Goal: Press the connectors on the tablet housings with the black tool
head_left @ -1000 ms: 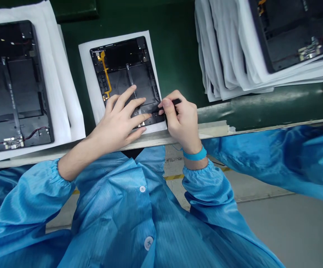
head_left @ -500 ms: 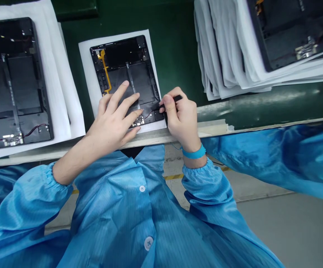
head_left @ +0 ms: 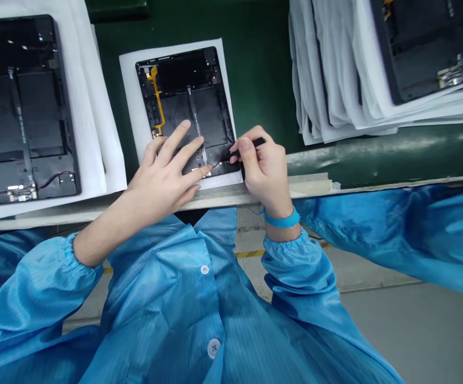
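An opened tablet housing (head_left: 211, 117) lies on a white sheet (head_left: 129, 90) at the bench's near edge. Inside it are an orange flex cable (head_left: 159, 104), a grey ribbon cable (head_left: 195, 120) and a thin dark red wire (head_left: 217, 162) in the lower right corner. My left hand (head_left: 167, 170) rests with spread fingers over the lower part of the housing, one fingertip by the small circuit board, which is mostly covered. My right hand (head_left: 261, 168) pinches a slim black pointed tool (head_left: 259, 142) like a pen. Its tip reaches into that corner, close to the wire.
Another opened tablet housing (head_left: 39, 106) lies on stacked white sheets (head_left: 101, 133) at left. To the right, a further housing (head_left: 419, 69) tops a thick stack of white sheets (head_left: 327, 80). Pale tape (head_left: 311, 185) runs along the green bench's (head_left: 263, 64) front edge. A blue sleeve (head_left: 415, 229) shows at right.
The black tool's tip has moved left, from the housing's right edge into its corner near the wire. My left hand stays spread on the housing. The whole view has shifted slightly.
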### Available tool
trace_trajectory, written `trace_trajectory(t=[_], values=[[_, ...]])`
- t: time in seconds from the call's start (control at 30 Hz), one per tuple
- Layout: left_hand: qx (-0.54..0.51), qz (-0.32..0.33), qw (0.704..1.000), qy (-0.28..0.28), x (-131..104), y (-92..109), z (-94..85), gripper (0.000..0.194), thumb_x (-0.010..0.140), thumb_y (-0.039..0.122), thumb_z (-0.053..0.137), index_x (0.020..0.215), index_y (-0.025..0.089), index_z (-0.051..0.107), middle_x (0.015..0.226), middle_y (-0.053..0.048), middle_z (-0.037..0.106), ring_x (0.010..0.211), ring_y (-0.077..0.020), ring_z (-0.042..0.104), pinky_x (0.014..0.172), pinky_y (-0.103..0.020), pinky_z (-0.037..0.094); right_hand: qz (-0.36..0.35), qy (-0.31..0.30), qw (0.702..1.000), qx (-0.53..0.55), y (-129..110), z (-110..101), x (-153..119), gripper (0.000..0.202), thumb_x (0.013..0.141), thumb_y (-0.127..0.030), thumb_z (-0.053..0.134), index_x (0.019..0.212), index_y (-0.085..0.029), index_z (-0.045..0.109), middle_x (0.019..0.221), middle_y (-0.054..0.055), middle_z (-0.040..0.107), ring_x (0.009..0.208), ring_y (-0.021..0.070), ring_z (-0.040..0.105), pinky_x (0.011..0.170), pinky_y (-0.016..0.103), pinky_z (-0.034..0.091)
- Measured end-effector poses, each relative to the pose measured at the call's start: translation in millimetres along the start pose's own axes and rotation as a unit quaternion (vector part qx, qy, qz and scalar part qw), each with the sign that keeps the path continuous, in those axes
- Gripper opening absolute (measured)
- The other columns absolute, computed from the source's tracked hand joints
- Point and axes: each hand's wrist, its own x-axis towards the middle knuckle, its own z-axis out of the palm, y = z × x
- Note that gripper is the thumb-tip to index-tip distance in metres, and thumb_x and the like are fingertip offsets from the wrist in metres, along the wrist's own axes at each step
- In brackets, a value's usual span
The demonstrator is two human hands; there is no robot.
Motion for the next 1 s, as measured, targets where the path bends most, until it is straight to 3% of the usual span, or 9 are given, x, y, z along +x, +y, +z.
trace_trajectory(t=[0.23,0.4,0.53,0.6,0.67,0.73,0.87,0.93,1.0], values=[[0.005,0.009,1.000,-0.011,-1,-8,3.6,0.042,0.113,0.030,0.067,0.155,0.031,0.071,0.183,-0.013,0.048,0.177,-0.0494,0.029,0.137,-0.072,0.031,-0.005,0.002,1.000,-0.018,0,1,0,0.047,0.119,-0.062,0.051,0.096,-0.025,0.068,0.082,-0.002,0.071,0.076,0.0144,0.072,0.078,0.033,0.055],[0.031,0.008,0.999,0.008,-9,-1,-3.8,0.045,0.113,0.023,0.062,0.158,0.023,0.067,0.178,-0.017,0.054,0.174,-0.0467,0.039,0.134,-0.072,0.043,-0.016,-0.004,1.000,-0.020,1,0,0,0.048,0.120,-0.062,0.048,0.097,-0.025,0.068,0.084,-0.002,0.071,0.076,0.0148,0.071,0.078,0.033,0.056],[0.026,0.065,0.997,0.034,-20,19,-36.8,0.031,0.111,0.005,0.049,0.119,0.016,0.076,0.145,-0.016,0.078,0.157,-0.0373,0.064,0.125,-0.058,0.060,-0.031,-0.036,0.998,-0.039,1,0,-1,0.045,0.120,-0.059,0.050,0.095,-0.025,0.067,0.087,0.000,0.075,0.078,0.0167,0.071,0.086,0.037,0.058],[0.033,0.110,0.992,0.060,-26,26,-60.8,0.029,0.111,0.006,0.053,0.095,0.020,0.072,0.119,-0.008,0.084,0.139,-0.0339,0.076,0.107,-0.050,0.069,-0.036,-0.036,0.998,-0.036,1,0,-1,0.045,0.119,-0.060,0.052,0.095,-0.026,0.067,0.086,0.000,0.075,0.078,0.0175,0.071,0.085,0.038,0.058],[0.063,0.132,0.985,0.089,-28,28,-86.2,0.033,0.110,0.009,0.055,0.082,0.023,0.067,0.097,-0.002,0.080,0.119,-0.0323,0.082,0.088,-0.049,0.069,-0.031,0.013,0.999,-0.008,2,2,-2,0.047,0.119,-0.063,0.051,0.096,-0.026,0.067,0.085,-0.001,0.072,0.076,0.0165,0.070,0.080,0.036,0.058],[0.091,0.101,0.988,0.076,-25,22,-109.5,0.041,0.111,0.017,0.048,0.072,0.024,0.060,0.085,-0.002,0.073,0.107,-0.0339,0.082,0.086,-0.057,0.066,-0.023,0.104,0.993,0.040,2,3,-4,0.047,0.118,-0.065,0.053,0.095,-0.026,0.067,0.084,-0.002,0.067,0.072,0.0139,0.068,0.072,0.032,0.056],[0.103,-0.038,0.994,0.021,18,-14,-137.3,0.049,0.099,0.045,0.031,0.073,0.022,0.065,0.092,-0.009,0.067,0.113,-0.0388,0.079,0.111,-0.073,0.056,-0.014,0.230,0.960,0.160,-8,6,-20,0.046,0.115,-0.063,0.061,0.087,-0.026,0.060,0.081,-0.003,0.059,0.066,0.0111,0.060,0.062,0.028,0.049],[0.145,-0.119,0.982,-0.031,54,-42,-138.7,0.062,0.097,0.046,0.023,0.094,0.015,0.077,0.094,-0.010,0.063,0.126,-0.0425,0.076,0.115,-0.074,0.052,0.016,0.231,0.946,0.226,-21,10,-37,0.048,0.113,-0.062,0.065,0.082,-0.026,0.057,0.073,-0.004,0.053,0.063,0.0126,0.055,0.060,0.029,0.046],[0.138,-0.219,0.960,-0.103,90,-73,-132.8,0.072,0.109,0.056,0.030,0.135,0.008,0.078,0.120,-0.015,0.073,0.136,-0.0512,0.069,0.112,-0.076,0.051,0.077,0.203,0.934,0.285,-36,15,-59,0.051,0.112,-0.063,0.065,0.078,-0.027,0.055,0.066,-0.004,0.049,0.062,0.0147,0.052,0.062,0.031,0.046]])
